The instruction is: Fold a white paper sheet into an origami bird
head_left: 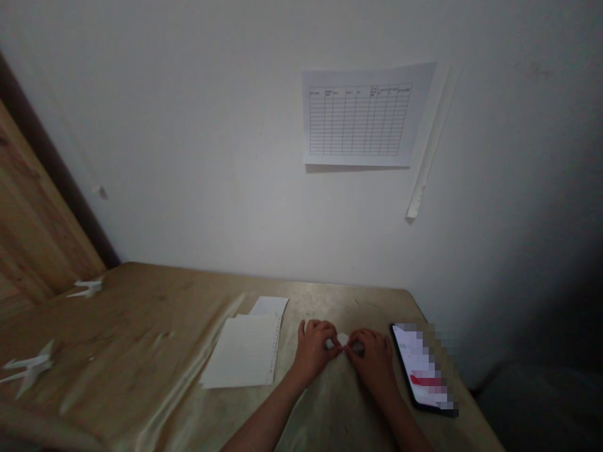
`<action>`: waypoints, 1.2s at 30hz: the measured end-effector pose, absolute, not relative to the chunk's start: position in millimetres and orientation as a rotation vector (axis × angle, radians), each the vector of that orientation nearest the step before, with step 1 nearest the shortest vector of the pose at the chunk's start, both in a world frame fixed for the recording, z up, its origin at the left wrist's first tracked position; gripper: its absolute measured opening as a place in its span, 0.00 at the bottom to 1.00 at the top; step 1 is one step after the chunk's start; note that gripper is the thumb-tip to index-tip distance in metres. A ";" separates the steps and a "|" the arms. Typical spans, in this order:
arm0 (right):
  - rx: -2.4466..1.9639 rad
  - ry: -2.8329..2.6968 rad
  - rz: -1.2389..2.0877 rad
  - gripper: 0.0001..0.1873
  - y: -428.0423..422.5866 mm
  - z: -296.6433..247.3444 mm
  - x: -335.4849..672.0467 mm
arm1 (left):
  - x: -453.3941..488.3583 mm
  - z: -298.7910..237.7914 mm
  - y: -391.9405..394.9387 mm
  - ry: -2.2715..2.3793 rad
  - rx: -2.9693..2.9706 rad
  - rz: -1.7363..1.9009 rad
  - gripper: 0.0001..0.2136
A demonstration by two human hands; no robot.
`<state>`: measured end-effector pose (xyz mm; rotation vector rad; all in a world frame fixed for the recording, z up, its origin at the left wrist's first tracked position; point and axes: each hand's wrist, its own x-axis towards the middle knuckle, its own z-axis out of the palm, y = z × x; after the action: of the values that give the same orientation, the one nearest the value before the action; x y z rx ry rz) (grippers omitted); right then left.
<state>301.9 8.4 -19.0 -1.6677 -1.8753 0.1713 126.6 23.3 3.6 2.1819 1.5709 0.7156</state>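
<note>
Both of my hands meet over the table and pinch one small piece of white paper, most of it hidden by my fingers. My left hand grips its left side with thumb and forefinger. On the other side, my right hand pinches it the same way, the two sets of fingertips almost touching. Just left of my left hand lies a stack of lined white paper sheets with a torn, perforated edge. A phone with its screen lit rests right of my right hand.
Two folded white paper figures, one nearer and one farther, lie on the left of the cloth-covered table. A printed table sheet hangs on the wall behind. Wooden boards stand at the left. The table's right edge drops off beyond the phone.
</note>
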 end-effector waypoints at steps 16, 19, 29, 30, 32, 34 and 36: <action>-1.631 -1.888 0.321 0.13 7.2 -15.8 308.3 | 120.3 3.6 25.0 1.526 2.184 0.608 0.08; -1.625 -1.888 0.377 0.16 7.9 -15.6 309.7 | 117.9 4.2 26.5 1.499 2.182 0.573 0.09; -1.602 -1.927 0.424 0.23 14.0 -21.7 316.7 | 111.4 3.5 27.8 1.424 2.190 0.538 0.15; -1.601 -1.930 0.423 0.24 14.3 -22.4 317.3 | 111.1 3.3 27.8 1.422 2.193 0.534 0.16; -1.593 -1.934 0.417 0.26 13.8 -23.2 318.0 | 110.7 2.8 27.1 1.417 2.205 0.542 0.16; -1.582 -1.931 0.410 0.27 12.3 -23.0 317.9 | 110.9 2.7 25.3 1.415 2.221 0.574 0.16; -1.574 -1.922 0.401 0.25 10.5 -21.7 317.0 | 111.9 3.1 23.1 1.426 2.232 0.611 0.13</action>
<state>317.0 10.5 -21.7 -1.5741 -1.9220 0.4014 111.9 23.1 3.1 2.2317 1.4260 0.6114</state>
